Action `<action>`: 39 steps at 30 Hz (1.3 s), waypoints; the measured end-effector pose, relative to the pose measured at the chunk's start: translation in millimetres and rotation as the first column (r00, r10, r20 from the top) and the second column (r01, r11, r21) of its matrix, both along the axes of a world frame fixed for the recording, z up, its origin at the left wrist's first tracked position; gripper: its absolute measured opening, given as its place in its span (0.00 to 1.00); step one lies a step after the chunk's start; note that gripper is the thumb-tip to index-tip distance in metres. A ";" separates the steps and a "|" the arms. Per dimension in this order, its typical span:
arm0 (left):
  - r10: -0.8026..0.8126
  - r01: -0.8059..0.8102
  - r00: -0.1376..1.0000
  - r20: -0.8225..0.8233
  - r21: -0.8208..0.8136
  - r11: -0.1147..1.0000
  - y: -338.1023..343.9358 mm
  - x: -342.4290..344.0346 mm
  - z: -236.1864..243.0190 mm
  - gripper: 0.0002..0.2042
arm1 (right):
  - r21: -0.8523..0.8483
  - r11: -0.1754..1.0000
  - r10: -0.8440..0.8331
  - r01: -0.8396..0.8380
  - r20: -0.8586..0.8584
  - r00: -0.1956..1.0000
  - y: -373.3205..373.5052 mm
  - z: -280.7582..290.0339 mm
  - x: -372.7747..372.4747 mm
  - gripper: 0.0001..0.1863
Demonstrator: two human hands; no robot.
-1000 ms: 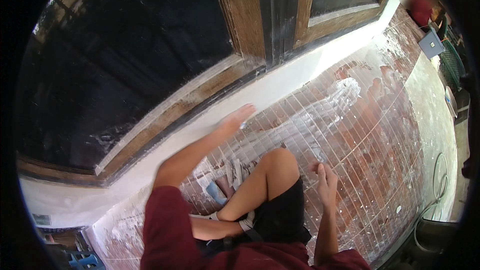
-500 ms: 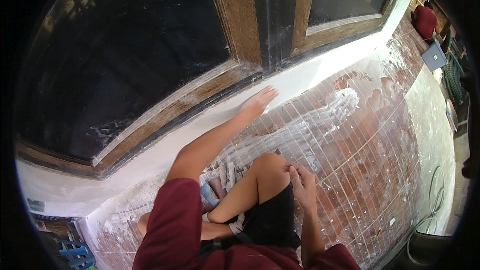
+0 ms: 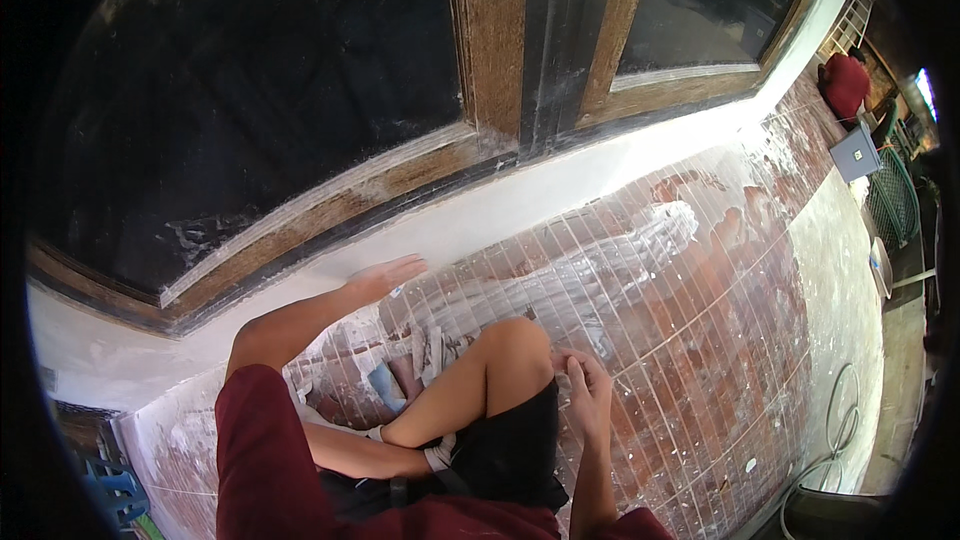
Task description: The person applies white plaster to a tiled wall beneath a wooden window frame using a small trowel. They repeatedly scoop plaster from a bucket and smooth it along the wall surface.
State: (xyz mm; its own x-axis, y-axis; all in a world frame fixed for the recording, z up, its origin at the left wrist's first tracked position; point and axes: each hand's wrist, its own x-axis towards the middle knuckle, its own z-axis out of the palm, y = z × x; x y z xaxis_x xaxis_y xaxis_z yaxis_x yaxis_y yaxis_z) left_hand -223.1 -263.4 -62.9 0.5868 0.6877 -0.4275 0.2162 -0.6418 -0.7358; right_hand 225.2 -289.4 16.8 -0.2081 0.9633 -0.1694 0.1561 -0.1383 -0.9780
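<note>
My left hand (image 3: 382,279) reaches to the low white wall (image 3: 480,205) below the window frame, its fingers stretched out flat along the surface. A small pale edge shows under the fingers, too small to name. Close beside my bent right knee (image 3: 522,360), my right hand (image 3: 588,382) is closed, thumb against fingers. Whatever may be between them is hidden. Pale scraps (image 3: 430,352) and a light-blue piece (image 3: 384,385) lie on the floor by my shin.
Dusty red tiles (image 3: 660,340) bear white smears. Dark panes in a worn wooden frame (image 3: 495,40) rise above the wall. Far right are a person in a dark red shirt (image 3: 846,85), a grey box (image 3: 855,152) and green netting (image 3: 893,198). A pale hose (image 3: 845,410) coils at the right.
My left hand has moved left and nearer along the white wall, fingers still outstretched. The right hand stays closed by the knee. The view has shifted slightly.
</note>
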 end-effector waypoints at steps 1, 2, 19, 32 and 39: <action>-0.002 0.001 0.999 0.043 0.031 1.000 3.4 1.8 -2.9 0.35 | -0.016 1.000 -0.008 0.008 -0.015 1.000 -0.5 -1.6 1.9 0.14; 0.014 -0.017 0.996 0.086 0.038 0.999 14.3 8.9 -5.1 0.35 | -0.028 0.999 -0.019 0.018 -0.030 0.999 -0.1 -3.0 3.2 0.14; 0.010 -0.006 1.000 -0.008 0.366 0.931 107.6 91.8 -13.5 0.34 | 0.024 0.999 -0.026 0.024 0.077 0.997 6.0 -0.8 20.4 0.14; 0.129 -0.135 0.986 -0.107 -0.048 0.990 15.6 21.1 -1.1 0.33 | -0.026 0.999 -0.019 0.020 0.063 0.998 24.2 -19.3 29.3 0.13; 0.076 -0.121 0.972 0.222 0.199 0.972 148.7 131.2 14.1 0.34 | 0.115 0.984 0.130 -0.138 0.070 0.989 21.7 -5.5 -10.7 0.13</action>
State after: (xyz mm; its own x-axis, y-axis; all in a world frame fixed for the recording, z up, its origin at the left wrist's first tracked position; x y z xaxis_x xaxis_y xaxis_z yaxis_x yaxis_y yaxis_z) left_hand -91.9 -114.7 -48.8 0.5729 0.8075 -0.1409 0.4358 -0.4456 -0.7820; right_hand 214.5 -267.7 11.2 -0.3293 0.9415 -0.0716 0.2261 0.0050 -0.9741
